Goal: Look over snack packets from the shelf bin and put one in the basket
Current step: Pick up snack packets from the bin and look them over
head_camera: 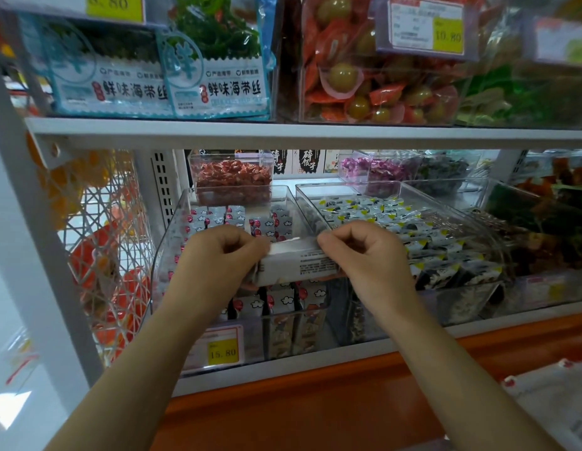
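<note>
left hand [218, 255] pinches snack packet [294, 263] | right hand [364, 252] pinches opposite end | above clear bin [172, 229]

Both ends of a white printed snack packet [294, 262] pinched by left hand [218, 255] and right hand [364, 252], above the clear plastic shelf bin [172, 229].

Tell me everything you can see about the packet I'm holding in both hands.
The packet is a pale, silvery-white flat oblong with fine black print, too small to read. It looks like glossy film. It lies level, pinched at its ends by the left hand and right hand, over the clear bin.
</note>
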A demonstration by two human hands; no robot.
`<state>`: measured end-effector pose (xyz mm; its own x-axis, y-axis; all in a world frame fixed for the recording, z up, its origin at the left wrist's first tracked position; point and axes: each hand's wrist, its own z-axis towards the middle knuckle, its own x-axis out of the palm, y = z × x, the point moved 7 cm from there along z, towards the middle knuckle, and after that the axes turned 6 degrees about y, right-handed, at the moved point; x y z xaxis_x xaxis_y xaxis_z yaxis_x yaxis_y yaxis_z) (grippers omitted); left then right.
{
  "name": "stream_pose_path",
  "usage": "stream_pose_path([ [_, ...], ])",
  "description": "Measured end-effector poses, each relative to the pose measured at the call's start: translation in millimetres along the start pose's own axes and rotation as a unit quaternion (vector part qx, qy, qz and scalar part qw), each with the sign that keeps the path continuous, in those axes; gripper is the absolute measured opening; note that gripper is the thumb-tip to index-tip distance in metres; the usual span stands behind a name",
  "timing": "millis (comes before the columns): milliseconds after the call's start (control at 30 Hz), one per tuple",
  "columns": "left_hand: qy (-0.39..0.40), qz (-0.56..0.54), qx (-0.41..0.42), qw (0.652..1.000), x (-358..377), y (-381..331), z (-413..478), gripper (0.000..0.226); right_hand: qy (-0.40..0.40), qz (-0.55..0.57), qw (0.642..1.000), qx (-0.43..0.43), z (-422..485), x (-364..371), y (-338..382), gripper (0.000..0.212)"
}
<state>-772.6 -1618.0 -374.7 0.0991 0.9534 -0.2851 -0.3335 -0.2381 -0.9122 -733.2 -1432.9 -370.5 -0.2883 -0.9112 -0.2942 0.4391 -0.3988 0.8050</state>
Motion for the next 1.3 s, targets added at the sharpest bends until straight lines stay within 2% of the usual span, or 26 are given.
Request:
stream_pose_path([
  [133,0.003,0.002,0.004,1.0,4,2,-1,0.023,-0.025,-0.01,1.0,0.015,0,-3,-4,0.013],
  [233,0.051,0.008,0.029,0.998,15,-4,-6,0.014,-0.068,0.007,0.997,0.044,1,-10,-12,0.015],
  [267,0.061,0.026,0.04,0.997,18,-6,-8,0.018,-0.075,0.014,0.996,0.051,1,-12,-13,0.015],
  [300,0.062,0.041,0.047,0.996,19,-7,-9,0.025,-0.073,0.029,0.995,0.056,1,-11,-14,0.013],
  [367,0.042,0.056,0.045,0.997,17,-5,-7,0.022,-0.039,0.107,0.991,0.066,1,-6,-16,0.007],
  [433,0.017,0.048,0.03,0.998,14,-2,-3,0.019,0.018,0.146,0.986,0.078,1,2,-19,0.021],
  [500,0.009,0.028,0.021,0.999,14,1,0,0.018,0.054,0.073,0.993,0.075,3,4,-19,0.04],
  [533,0.005,0.032,0.024,0.999,13,1,1,0.018,0.061,0.049,0.994,0.073,4,5,-18,0.043],
  [600,-0.005,0.077,0.039,0.996,13,-2,4,0.023,0.048,0.071,0.994,0.073,9,2,-17,0.038],
  [733,-0.022,0.211,0.067,0.975,9,-2,16,0.033,-0.044,0.077,0.994,0.06,33,-10,-15,0.012],
  [800,-0.011,0.277,0.053,0.959,7,5,30,0.029,-0.073,0.054,0.994,0.064,51,-12,-18,0.01],
  [933,0.05,0.4,0.008,0.915,9,24,69,0.021,-0.078,-0.003,0.995,0.055,87,-2,-25,0.02],
  [1033,0.105,0.437,-0.011,0.893,19,35,96,0.029,-0.063,-0.035,0.996,0.046,110,7,-31,0.023],
  [1167,0.146,0.466,-0.035,0.872,27,49,119,0.037,-0.031,-0.113,0.993,0.021,132,18,-31,0.015],
  [1300,0.148,0.429,-0.043,0.89,24,57,129,0.034,-0.003,-0.122,0.992,0.023,142,29,-39,0.019],
])
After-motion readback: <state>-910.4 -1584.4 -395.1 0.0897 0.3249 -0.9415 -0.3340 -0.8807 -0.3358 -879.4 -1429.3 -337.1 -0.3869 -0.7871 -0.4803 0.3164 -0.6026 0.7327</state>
